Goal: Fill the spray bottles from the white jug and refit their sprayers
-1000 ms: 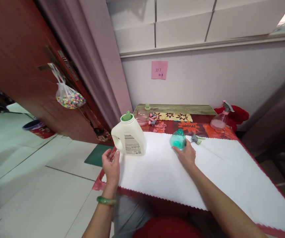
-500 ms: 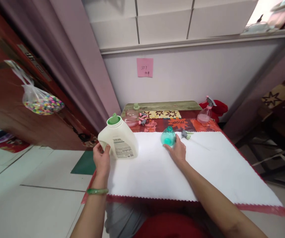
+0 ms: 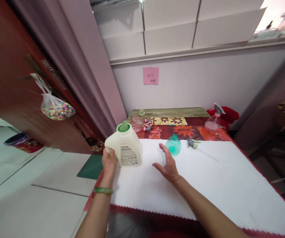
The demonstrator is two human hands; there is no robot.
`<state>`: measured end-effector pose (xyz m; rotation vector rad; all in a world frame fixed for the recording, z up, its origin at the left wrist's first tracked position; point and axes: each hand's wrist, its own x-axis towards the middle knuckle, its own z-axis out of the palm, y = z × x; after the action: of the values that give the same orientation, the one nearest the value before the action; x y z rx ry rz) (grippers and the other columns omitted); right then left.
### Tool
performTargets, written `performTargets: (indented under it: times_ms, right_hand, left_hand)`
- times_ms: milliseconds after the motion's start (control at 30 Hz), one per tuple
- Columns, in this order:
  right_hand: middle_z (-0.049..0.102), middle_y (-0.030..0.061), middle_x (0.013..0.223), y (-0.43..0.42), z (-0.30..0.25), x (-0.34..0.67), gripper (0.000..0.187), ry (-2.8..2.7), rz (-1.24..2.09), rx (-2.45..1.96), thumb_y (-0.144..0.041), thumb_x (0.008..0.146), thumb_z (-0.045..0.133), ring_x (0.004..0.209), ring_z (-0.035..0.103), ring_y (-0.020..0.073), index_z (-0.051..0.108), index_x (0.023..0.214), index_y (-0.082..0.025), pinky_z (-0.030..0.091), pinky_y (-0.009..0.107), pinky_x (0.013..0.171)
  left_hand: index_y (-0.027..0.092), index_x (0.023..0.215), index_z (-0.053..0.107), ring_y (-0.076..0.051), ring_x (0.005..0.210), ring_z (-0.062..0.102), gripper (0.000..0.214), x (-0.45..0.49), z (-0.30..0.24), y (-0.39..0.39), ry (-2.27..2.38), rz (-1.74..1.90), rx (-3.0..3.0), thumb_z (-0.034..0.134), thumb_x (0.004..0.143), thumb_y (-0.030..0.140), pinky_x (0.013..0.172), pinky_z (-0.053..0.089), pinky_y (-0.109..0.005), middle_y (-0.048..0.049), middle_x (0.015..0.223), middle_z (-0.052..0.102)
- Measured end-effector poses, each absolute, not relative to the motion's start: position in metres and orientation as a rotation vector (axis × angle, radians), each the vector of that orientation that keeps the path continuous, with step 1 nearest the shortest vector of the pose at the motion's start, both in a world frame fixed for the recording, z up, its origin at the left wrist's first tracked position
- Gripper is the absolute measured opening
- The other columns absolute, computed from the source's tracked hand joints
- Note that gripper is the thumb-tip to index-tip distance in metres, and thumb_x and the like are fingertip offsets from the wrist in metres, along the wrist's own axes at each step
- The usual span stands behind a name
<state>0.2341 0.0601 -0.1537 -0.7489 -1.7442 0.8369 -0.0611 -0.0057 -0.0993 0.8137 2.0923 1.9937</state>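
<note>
My left hand (image 3: 109, 162) grips the handle of a large off-white detergent jug (image 3: 130, 148), which stands on the white sheet with its cap off and a green pouring spout (image 3: 124, 126) showing in the neck. My right hand (image 3: 167, 165) is empty, thumb and fingers spread, between the jug and a teal spray bottle (image 3: 173, 146). That round bottle stands upright without its spray head, some liquid inside. Just right of it lies a grey and green trigger sprayer (image 3: 192, 143), its tube trailing over the sheet.
Toward the back left lie clear pink bottles (image 3: 138, 123) with grey-pink trigger heads, beside a light green cap (image 3: 142, 112). A pink spray bottle (image 3: 213, 123) stands at the back right, before a red bag-like item (image 3: 228, 115). A bag of colourful beads (image 3: 57, 108) hangs from the door handle.
My right hand has let go of the teal bottle and moved left, toward the jug, fingers opening. My left hand stays on the jug's handle, and the jug stands more upright. The view has shifted slightly.
</note>
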Motion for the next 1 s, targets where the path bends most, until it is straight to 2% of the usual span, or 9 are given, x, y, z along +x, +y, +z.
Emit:
performTargets:
  times_ms: [133, 233, 367, 433, 533, 633, 767, 900, 1000]
  right_hand:
    - [0.043, 0.0230, 0.170, 0.064, -0.138, 0.194, 0.118, -1.570, 1.324, -0.753, -0.062, 0.074, 0.090, 0.151, 0.051, 0.0428, 0.028, 0.168, -0.028, 0.051, 0.066, 0.114]
    - [0.043, 0.0204, 0.171, 0.070, -0.128, 0.178, 0.127, -1.466, 1.505, -0.715, -0.058, 0.062, 0.098, 0.152, 0.049, 0.0420, 0.029, 0.166, -0.033, 0.055, 0.063, 0.109]
    - [0.075, 0.0138, 0.135, 0.082, -0.125, 0.173, 0.101, -1.314, 1.617, -0.615, -0.056, 0.058, 0.100, 0.121, 0.073, 0.0351, 0.055, 0.143, -0.027, 0.063, 0.054, 0.099]
    - [0.081, 0.0106, 0.119, 0.088, -0.128, 0.174, 0.088, -1.274, 1.644, -0.604, -0.056, 0.056, 0.101, 0.107, 0.077, 0.0334, 0.063, 0.129, -0.025, 0.064, 0.054, 0.096]
    - [0.083, 0.0095, 0.112, 0.094, -0.133, 0.177, 0.087, -1.229, 1.639, -0.603, -0.057, 0.052, 0.102, 0.105, 0.078, 0.0344, 0.065, 0.125, -0.024, 0.065, 0.056, 0.095]
    - [0.083, 0.0088, 0.110, 0.095, -0.137, 0.178, 0.085, -1.213, 1.645, -0.593, -0.057, 0.052, 0.102, 0.105, 0.078, 0.0346, 0.066, 0.122, -0.025, 0.065, 0.056, 0.094]
    - [0.082, 0.0092, 0.113, 0.094, -0.136, 0.178, 0.086, -1.235, 1.630, -0.595, -0.053, 0.052, 0.103, 0.105, 0.077, 0.0333, 0.065, 0.124, -0.024, 0.065, 0.053, 0.094]
    - [0.081, 0.0080, 0.116, 0.093, -0.131, 0.178, 0.087, -1.242, 1.625, -0.598, -0.050, 0.053, 0.103, 0.105, 0.076, 0.0311, 0.063, 0.126, -0.024, 0.065, 0.050, 0.095]
    - [0.081, 0.0063, 0.116, 0.093, -0.128, 0.179, 0.084, -1.234, 1.640, -0.599, -0.050, 0.052, 0.103, 0.104, 0.076, 0.0300, 0.063, 0.123, -0.026, 0.066, 0.047, 0.090]
  left_hand:
    - [0.024, 0.087, 0.064, -0.021, 0.075, 0.056, 0.017, -0.052, -0.086, -0.005, 2.268, 1.835, 0.974, 0.068, 0.086, 0.040, 0.083, 0.051, -0.037, 0.0019, 0.073, 0.061]
    - [0.025, 0.098, 0.068, -0.024, 0.087, 0.061, 0.020, -0.040, -0.073, -0.002, 2.324, 1.765, 1.138, 0.066, 0.088, 0.042, 0.090, 0.051, -0.037, 0.0002, 0.084, 0.065]
    - [0.025, 0.105, 0.071, -0.028, 0.102, 0.063, 0.029, -0.022, -0.056, 0.001, 2.343, 1.708, 1.344, 0.066, 0.089, 0.048, 0.103, 0.048, -0.042, -0.0043, 0.101, 0.070]
    - [0.026, 0.109, 0.073, -0.029, 0.107, 0.064, 0.032, -0.016, -0.052, -0.001, 2.348, 1.685, 1.417, 0.066, 0.090, 0.049, 0.107, 0.047, -0.044, -0.0060, 0.108, 0.072]
    - [0.026, 0.124, 0.072, -0.032, 0.126, 0.062, 0.048, -0.012, -0.058, -0.004, 2.331, 1.752, 1.358, 0.076, 0.084, 0.051, 0.118, 0.042, -0.047, -0.0094, 0.130, 0.070]
    - [0.025, 0.140, 0.062, -0.035, 0.137, 0.057, 0.081, -0.009, -0.076, -0.007, 2.139, 1.991, 0.905, 0.092, 0.069, 0.053, 0.122, 0.040, -0.054, -0.0137, 0.147, 0.062]
    - [0.022, 0.139, 0.064, -0.037, 0.127, 0.067, 0.078, 0.000, -0.103, -0.010, 1.752, 2.011, 0.653, 0.074, 0.081, 0.074, 0.107, 0.055, -0.056, -0.0179, 0.134, 0.072]
    - [0.029, 0.137, 0.070, -0.037, 0.142, 0.058, 0.083, 0.014, -0.119, -0.004, 1.254, 2.052, 0.572, 0.077, 0.074, 0.083, 0.116, 0.051, -0.053, -0.0128, 0.142, 0.072]
    - [0.030, 0.139, 0.071, -0.040, 0.143, 0.057, 0.093, 0.025, -0.121, 0.006, 1.168, 2.062, 0.553, 0.067, 0.072, 0.094, 0.115, 0.052, -0.057, -0.0129, 0.146, 0.070]
